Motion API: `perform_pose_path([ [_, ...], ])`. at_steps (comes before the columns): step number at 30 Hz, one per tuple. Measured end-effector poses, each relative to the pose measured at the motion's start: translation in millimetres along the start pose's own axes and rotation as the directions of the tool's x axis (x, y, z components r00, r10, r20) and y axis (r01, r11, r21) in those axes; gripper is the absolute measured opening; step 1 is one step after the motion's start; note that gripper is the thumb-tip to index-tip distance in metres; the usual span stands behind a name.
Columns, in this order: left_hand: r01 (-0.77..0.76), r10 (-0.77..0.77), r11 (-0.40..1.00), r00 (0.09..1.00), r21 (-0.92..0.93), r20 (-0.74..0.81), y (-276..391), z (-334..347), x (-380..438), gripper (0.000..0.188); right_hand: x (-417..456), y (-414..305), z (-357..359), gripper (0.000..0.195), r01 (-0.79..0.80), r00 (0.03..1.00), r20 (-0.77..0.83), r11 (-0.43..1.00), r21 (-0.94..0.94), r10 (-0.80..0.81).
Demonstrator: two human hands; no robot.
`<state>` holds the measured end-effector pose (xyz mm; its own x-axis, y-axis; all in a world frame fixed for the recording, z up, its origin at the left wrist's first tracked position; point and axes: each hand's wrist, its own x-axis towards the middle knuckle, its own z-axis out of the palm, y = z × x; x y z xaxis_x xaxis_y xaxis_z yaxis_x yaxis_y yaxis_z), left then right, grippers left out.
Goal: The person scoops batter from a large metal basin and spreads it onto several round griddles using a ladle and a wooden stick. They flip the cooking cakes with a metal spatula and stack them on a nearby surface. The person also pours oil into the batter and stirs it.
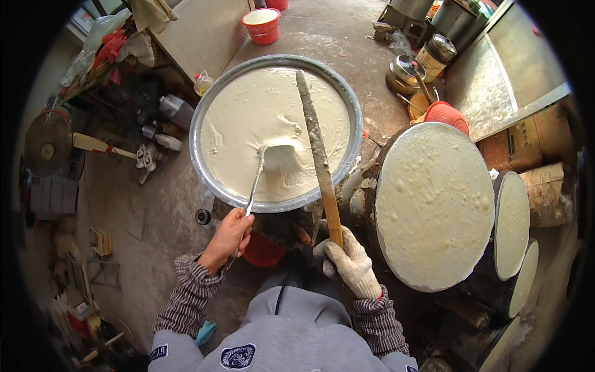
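Note:
My bare left hand (228,239) grips the metal handle of a ladle (253,188). The ladle's bowl is down in pale, thick batter (241,107), which fills a large round metal basin (197,160) in front of me. In my right hand (352,266), which wears a whitish knit glove, is a long wooden stick (317,139). Dried or wet batter coats its upper length, and it reaches up over the basin's right side. Right of that hand, a round griddle (382,246) carries a thin, bubbled sheet of batter (434,204).
More batter-covered griddles (511,225) curve away at the far right. Beyond the main griddle are a red plastic basket (447,117) and lidded pots (405,72). A red bucket (261,32) stands past the basin. Bottles (176,110) and a fan (48,143) are at left.

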<state>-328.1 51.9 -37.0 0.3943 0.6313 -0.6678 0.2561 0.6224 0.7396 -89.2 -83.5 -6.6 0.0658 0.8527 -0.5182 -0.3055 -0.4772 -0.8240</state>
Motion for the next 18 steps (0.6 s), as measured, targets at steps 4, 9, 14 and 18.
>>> perform_pose_path([
  [4,-0.046,0.041,0.990,0.998,-0.132,-0.039,-20,0,-55,0.017,-15,2,1,0.043,0.010,0.999,-0.030,0.999,-0.051,-0.011],
  [9,0.179,-0.168,0.947,0.984,-0.268,0.061,-23,13,9,0.019,16,3,14,0.043,-0.052,0.999,-0.006,0.999,-0.015,0.052],
  [14,-0.195,0.215,0.941,0.976,-0.277,0.044,37,16,4,0.021,51,-10,17,0.044,0.045,0.998,0.041,0.990,0.136,-0.051],
  [18,-0.196,0.194,0.974,0.981,0.117,0.026,-10,11,80,0.023,58,-21,32,0.045,0.012,1.000,0.024,0.990,0.139,-0.015],
])
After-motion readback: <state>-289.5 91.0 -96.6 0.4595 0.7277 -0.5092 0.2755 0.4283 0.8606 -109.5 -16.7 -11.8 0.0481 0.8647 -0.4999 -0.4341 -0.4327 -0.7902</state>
